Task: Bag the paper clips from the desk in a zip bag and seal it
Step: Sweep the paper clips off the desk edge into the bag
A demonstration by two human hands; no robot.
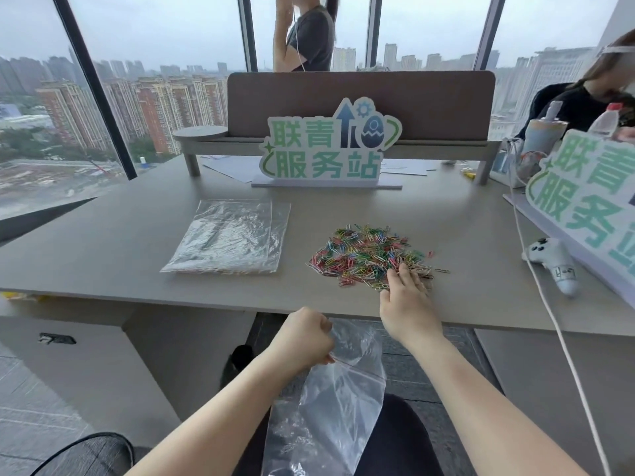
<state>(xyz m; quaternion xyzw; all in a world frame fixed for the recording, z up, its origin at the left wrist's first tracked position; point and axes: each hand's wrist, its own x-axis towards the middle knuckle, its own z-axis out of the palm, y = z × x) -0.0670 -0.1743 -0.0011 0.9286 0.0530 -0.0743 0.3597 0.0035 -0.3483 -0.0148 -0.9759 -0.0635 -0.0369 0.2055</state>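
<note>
The job looks to be in its early part: nearly all the paper clips [371,257] lie in 1 loose, many-coloured heap on the desk [137,269], at about 1 o'clock from the person's hands and just short of the near edge. The left hand [302,338] is closed in a fist, pinching the rim of a clear zip bag [340,400] near its mouth; the bag hangs below the desk edge over the lap, at about 6 o'clock from the heap, its mouth up toward the desk. Some pale glints low in the bag may be a few clips already inside, but I cannot tell for sure through the creased plastic. The right hand [403,297] rests palm down on the near right side of the heap, fingers bent and spread loosely over the clips; whether any clip is actually held under them cannot be seen. A stack of spare bags [228,237] lies flat at about 10 o'clock from the heap, well apart from it, and a green and white sign [326,149] stands at 12 o'clock behind. Left to do, as I judge it: gather or sweep the heap off the edge into the open mouth, pick up the strays at the heap's right fringe, then press the zip shut along its length, which needs both hands free.
</note>
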